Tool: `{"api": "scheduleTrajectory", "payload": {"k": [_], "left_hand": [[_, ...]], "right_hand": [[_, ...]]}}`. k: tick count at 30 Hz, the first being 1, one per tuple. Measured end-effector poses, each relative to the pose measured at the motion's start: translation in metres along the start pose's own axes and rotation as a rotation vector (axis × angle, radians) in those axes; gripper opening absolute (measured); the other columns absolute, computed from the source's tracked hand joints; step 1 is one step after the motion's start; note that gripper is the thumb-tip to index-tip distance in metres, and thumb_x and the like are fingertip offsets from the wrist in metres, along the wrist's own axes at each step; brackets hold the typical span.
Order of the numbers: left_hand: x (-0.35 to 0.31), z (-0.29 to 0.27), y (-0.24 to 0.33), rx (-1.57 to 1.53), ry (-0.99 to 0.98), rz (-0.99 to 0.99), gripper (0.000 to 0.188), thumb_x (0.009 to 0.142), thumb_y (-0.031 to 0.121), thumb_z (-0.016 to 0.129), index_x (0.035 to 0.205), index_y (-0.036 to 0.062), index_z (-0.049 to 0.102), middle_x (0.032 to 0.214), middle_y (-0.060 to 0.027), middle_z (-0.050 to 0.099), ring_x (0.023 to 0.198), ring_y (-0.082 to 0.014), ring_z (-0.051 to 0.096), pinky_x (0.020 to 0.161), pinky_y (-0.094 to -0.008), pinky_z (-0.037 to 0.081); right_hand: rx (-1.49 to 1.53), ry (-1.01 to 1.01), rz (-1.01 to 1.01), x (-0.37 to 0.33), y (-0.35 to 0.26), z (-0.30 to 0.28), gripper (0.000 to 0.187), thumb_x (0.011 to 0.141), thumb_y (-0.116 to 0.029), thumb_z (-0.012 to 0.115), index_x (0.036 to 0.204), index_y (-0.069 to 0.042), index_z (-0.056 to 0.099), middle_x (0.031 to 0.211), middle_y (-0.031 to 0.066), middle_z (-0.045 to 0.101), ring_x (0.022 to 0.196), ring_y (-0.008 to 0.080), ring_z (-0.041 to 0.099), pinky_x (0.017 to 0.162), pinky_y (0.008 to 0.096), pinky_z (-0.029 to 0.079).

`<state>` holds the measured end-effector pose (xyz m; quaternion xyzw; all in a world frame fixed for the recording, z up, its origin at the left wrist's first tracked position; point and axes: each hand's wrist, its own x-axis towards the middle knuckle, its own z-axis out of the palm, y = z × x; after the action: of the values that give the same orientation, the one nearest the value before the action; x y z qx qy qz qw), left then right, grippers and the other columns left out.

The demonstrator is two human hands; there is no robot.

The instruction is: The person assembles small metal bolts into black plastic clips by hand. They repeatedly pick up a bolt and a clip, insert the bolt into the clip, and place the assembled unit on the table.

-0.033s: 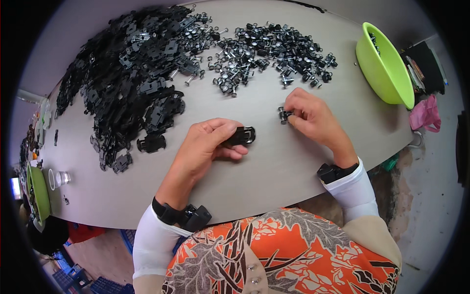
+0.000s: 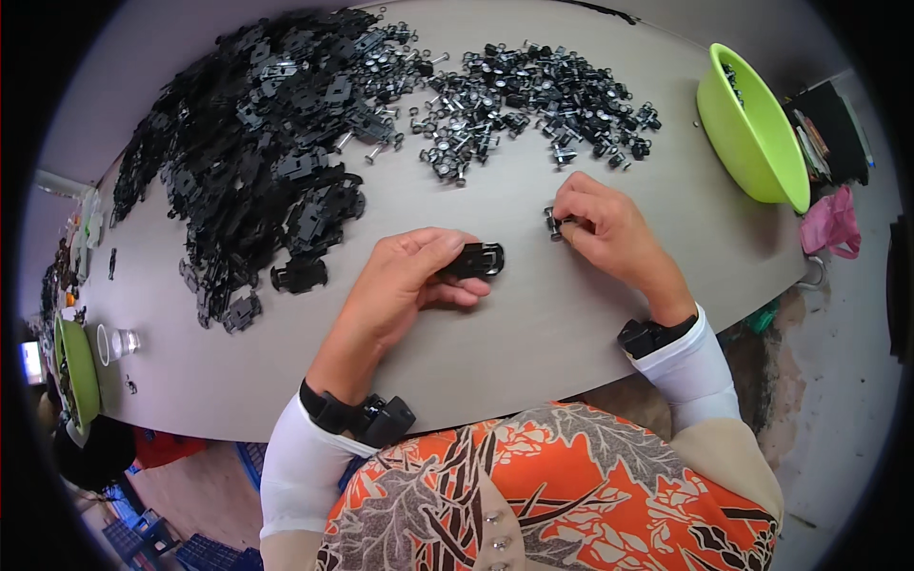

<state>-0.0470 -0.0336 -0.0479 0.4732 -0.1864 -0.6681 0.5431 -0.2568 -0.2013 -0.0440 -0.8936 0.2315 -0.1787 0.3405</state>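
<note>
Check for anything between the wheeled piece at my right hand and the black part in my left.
Nothing visible stands between the wheeled piece and the black part; only tabletop shows there.
</note>
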Motion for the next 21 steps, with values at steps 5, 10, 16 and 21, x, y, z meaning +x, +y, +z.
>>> {"api": "scheduleTrajectory", "payload": {"k": [5,10,16,21], "left_hand": [[0.005,-0.008,0.000,-0.175,-0.052,-0.019,0.039,0.098,0.024,0.049,0.114,-0.0110,0.055,0.102,-0.0226,0.064,0.085,-0.0310,0.069,0.073,-0.0330,0.059],[0.003,-0.013,-0.004,-0.348,-0.200,-0.028,0.031,0.096,0.019,0.050,0.108,-0.0084,0.058,0.100,-0.0193,0.065,0.091,-0.0288,0.067,0.079,-0.0371,0.058],[0.004,-0.009,-0.008,-0.325,-0.152,-0.009,0.025,0.095,0.020,0.055,0.098,-0.0035,0.060,0.094,-0.0136,0.065,0.083,-0.0222,0.067,0.077,-0.0342,0.058],[0.004,-0.007,-0.012,-0.250,-0.129,0.030,0.022,0.095,0.021,0.055,0.093,-0.0009,0.061,0.092,-0.0112,0.065,0.083,-0.0220,0.067,0.076,-0.0356,0.059]], "right_hand": [[0.129,0.053,-0.193,0.004,-0.040,0.015,0.014,0.072,0.008,0.059,0.084,0.000,0.060,0.084,0.0090,0.057,0.064,0.0223,0.057,0.056,0.0311,0.046],[0.081,0.089,-0.363,0.011,-0.065,0.048,0.018,0.068,0.009,0.060,0.083,-0.001,0.060,0.087,0.0096,0.056,0.066,0.0235,0.060,0.055,0.0320,0.048],[0.021,0.071,-0.381,0.010,-0.066,0.052,0.018,0.067,0.009,0.060,0.083,0.000,0.060,0.086,0.0101,0.052,0.064,0.0253,0.059,0.053,0.0345,0.047],[0.020,0.089,-0.330,0.009,-0.074,0.053,0.012,0.069,0.008,0.059,0.076,0.000,0.056,0.081,0.0114,0.049,0.061,0.0285,0.055,0.052,0.0373,0.046]]}}
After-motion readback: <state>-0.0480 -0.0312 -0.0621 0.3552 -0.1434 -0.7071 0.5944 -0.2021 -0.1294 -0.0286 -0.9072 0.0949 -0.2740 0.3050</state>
